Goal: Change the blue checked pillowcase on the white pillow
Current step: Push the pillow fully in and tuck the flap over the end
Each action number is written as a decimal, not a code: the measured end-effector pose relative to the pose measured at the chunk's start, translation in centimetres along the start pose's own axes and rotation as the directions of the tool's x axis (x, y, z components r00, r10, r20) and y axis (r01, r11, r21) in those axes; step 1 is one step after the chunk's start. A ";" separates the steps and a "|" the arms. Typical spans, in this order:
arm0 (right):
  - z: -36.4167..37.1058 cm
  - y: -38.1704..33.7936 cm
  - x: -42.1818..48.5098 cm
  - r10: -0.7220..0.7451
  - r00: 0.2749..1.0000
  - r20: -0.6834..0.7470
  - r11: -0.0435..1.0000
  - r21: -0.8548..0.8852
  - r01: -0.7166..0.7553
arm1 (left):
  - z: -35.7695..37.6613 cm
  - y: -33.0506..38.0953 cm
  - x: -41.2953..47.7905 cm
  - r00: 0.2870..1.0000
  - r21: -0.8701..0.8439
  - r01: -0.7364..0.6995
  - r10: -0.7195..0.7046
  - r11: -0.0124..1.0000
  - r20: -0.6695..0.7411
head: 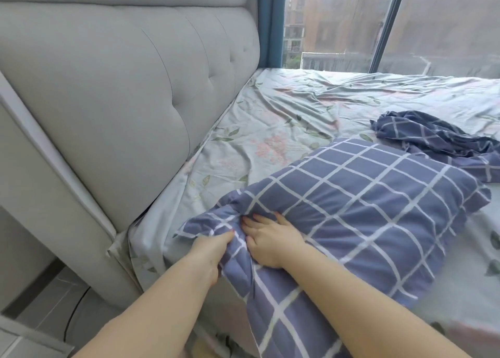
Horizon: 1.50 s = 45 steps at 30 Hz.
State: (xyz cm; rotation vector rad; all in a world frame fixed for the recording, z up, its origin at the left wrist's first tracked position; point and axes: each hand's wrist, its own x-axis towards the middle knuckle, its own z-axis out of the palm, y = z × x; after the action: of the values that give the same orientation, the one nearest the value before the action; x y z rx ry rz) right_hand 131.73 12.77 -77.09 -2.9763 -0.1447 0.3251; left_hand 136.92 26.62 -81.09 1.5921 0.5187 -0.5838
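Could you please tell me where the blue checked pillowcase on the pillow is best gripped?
Grip the blue checked pillowcase at its slack, bunched end nearest the grey padded headboard, coming from the bed's near edge. Fabric there gathers in loose folds; elsewhere it lies taut over the filling.

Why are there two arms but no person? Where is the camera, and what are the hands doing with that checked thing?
There is no machine here. The camera sits on a person's head and looks forward and down, so you see only their own arms. There is just this one picture. In front of them is a bed with a flowered sheet, a grey headboard and a window behind it. The left hand grips a bunched edge of the blue checked pillowcase, which looks stuffed full. The right hand lies on it with fairly straight fingers. A second pillowcase lies crumpled farther off on the bed, and no hand touches it.
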 end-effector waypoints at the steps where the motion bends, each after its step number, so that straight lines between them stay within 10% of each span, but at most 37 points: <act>1: 0.0 0.0 1.1 0.020 1.000 0.004 1.000 -0.004 -0.020 | 0.0 0.2 -0.1 1.000 -0.006 -0.006 0.006 1.000 0.011; 16: -0.4 0.2 0.4 -0.053 0.998 -0.027 0.999 -0.005 0.053 | -0.5 1.6 -3.1 0.999 0.075 -0.028 0.024 0.997 0.046; 20: -0.9 2.4 -5.0 -0.118 0.961 -0.249 0.966 0.194 0.169 | -0.4 2.4 -3.3 0.994 -0.003 -0.022 0.023 1.000 0.103; 24: -3.3 8.5 -10.3 0.456 0.585 -0.671 0.880 0.439 -0.183 | -0.8 3.1 -4.9 0.977 -0.019 0.051 -0.046 0.999 0.209; 28: -4.0 16.7 -14.6 0.995 0.095 0.013 0.025 0.923 -0.383 | -1.1 3.1 -5.8 0.956 -0.044 0.086 -0.070 0.995 0.286; 31: -1.6 18.6 -15.4 0.848 0.355 0.393 -0.383 0.918 -0.099 | -0.6 2.8 -5.8 0.968 -0.095 0.010 0.014 0.995 0.249; 40: -4.5 14.9 -10.8 0.817 0.577 0.004 -0.183 0.950 0.252 | -0.9 3.5 -7.7 0.969 -0.350 -0.225 0.245 0.909 0.014; 45: -6.3 11.3 -6.3 0.764 0.642 -0.068 -0.232 0.899 0.372 | -4.8 4.5 -10.0 0.774 -0.178 -0.620 0.559 0.764 -0.296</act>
State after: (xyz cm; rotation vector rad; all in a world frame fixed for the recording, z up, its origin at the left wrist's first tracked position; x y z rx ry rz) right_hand 127.93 0.11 -71.47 -1.0455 0.6082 -0.5735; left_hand 132.47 31.04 -70.85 1.4596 0.2136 0.1567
